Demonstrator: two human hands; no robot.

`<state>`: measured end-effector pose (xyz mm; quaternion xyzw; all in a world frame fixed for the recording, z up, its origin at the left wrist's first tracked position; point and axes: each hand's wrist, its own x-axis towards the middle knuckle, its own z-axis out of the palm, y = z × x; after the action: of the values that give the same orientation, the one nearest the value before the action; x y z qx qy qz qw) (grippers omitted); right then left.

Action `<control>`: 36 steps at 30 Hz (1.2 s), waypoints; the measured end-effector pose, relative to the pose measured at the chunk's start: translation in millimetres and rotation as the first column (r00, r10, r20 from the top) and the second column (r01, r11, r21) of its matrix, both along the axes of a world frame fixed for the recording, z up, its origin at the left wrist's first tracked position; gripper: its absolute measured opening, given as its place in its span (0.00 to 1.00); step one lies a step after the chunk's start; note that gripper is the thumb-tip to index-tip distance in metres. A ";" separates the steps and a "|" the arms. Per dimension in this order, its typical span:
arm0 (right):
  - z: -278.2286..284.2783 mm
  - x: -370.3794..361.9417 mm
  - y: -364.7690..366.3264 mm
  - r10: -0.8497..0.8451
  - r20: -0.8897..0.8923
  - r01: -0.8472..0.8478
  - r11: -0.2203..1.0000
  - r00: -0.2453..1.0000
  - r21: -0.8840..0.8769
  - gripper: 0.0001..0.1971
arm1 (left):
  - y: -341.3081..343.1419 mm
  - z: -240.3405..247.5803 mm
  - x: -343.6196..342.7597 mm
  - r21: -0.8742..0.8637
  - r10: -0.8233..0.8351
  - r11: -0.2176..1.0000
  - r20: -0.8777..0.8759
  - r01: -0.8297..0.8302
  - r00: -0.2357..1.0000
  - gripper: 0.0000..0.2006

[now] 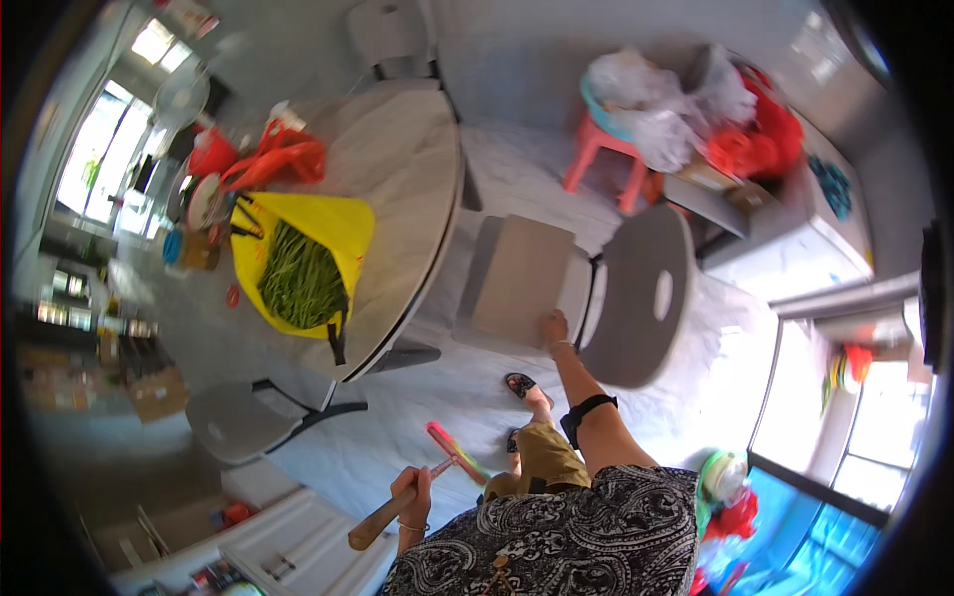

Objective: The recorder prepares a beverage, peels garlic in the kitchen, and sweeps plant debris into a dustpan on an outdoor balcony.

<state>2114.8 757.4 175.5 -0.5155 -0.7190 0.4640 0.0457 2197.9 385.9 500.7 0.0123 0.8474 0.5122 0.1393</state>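
My left hand (413, 489) is closed around the wooden handle of a brush (370, 526), whose slim pink and green head points up and away, over the floor. In front of me stands a grey chair (644, 343) with an oval hole in its backrest. A flat, beige-grey square board (524, 278) lies over the chair's seat. My right arm reaches out to it, and my right hand (556, 327) is closed at its near right corner; the fingertips are too small to make out well.
To the left, a round marbled table (397, 209) carries a yellow bag (348, 223) of long green vegetables (298, 278) and a red plastic bag (288, 157). Another grey chair (234, 422) stands at its near side. Far right, a pink stool (596, 149) bears plastic bags beside a white cabinet (795, 260).
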 end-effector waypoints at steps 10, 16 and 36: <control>344.2 174.8 -96.9 -0.196 -0.636 -0.546 0.365 0.747 -0.754 0.20 | 85.0 -10.1 36.7 0.099 -0.492 0.852 -0.183 0.514 0.851 0.05; 422.8 301.9 -113.3 -0.105 -0.619 -0.534 0.407 0.779 -0.741 0.31 | 132.0 -28.0 102.2 0.001 -0.915 0.352 -0.213 0.936 0.344 0.15; 402.0 623.4 -52.6 -0.654 -0.024 0.296 0.374 0.756 -0.879 0.32 | 367.2 -66.9 341.1 -0.037 -0.837 -0.502 -0.229 0.864 -0.497 0.39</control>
<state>2738.2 704.8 577.5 -0.5621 -0.1992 0.8002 0.0634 2538.9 753.1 433.8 0.7868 0.3713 0.2088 0.4466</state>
